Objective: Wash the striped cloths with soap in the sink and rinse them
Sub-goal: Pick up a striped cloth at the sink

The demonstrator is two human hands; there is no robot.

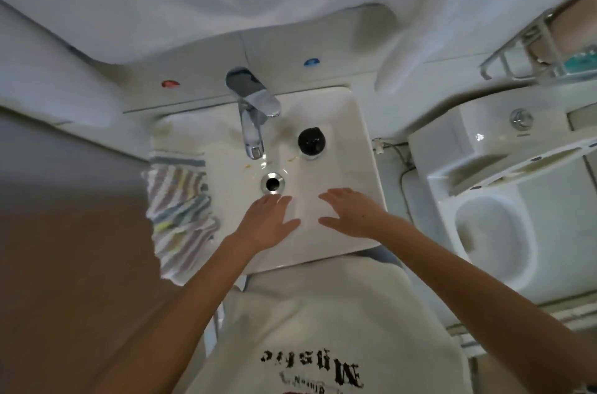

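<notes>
The striped cloths (pixel 179 216) hang in a pile over the left rim of the white sink (pixel 352 135), with pastel stripes showing. My left hand (pixel 266 222) hovers flat over the basin just below the drain (pixel 273 184), fingers spread, holding nothing. My right hand (pixel 352 213) is beside it to the right, also flat and empty. Neither hand touches the cloths. A bottle with a black cap (pixel 311 139) stands on the sink's back right, beside the chrome faucet (pixel 253 116). No water runs from the spout.
A toilet (pixel 494 232) with its lid up stands right of the sink. A wire shelf (pixel 533 51) is mounted on the wall at upper right. Red (pixel 170 83) and blue (pixel 311 62) markers sit on the ledge behind the faucet. A brown surface lies to the left.
</notes>
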